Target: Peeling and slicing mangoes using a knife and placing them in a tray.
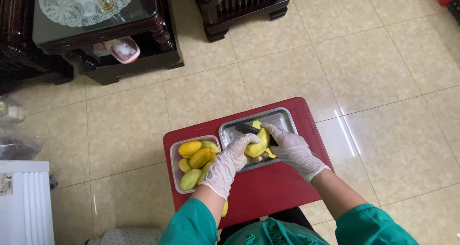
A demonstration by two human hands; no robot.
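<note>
A person in green sleeves and thin white gloves works over a small red rectangular tabletop set on a beige tiled floor. The left hand is curled around a yellow, partly peeled mango, grasping it from the near side; the fruit's long axis runs up and away from the wrist, its far tip pointing toward the top of the frame. The right hand comes in from the other side, fingers closed on a dark-handled knife whose length lies across the mango's far end, pointing toward the left hand. Both forearms angle inward from the bottom of the view, wrists slightly bent, meeting above a shiny rectangular metal tray that sits directly beneath the hands. Strips of yellow peel lie in the tray just under the right hand. Just outside the left hand, a clear plastic container holds whole yellow-green mangoes. Well beyond the hands, a dark wooden table stands.
</note>
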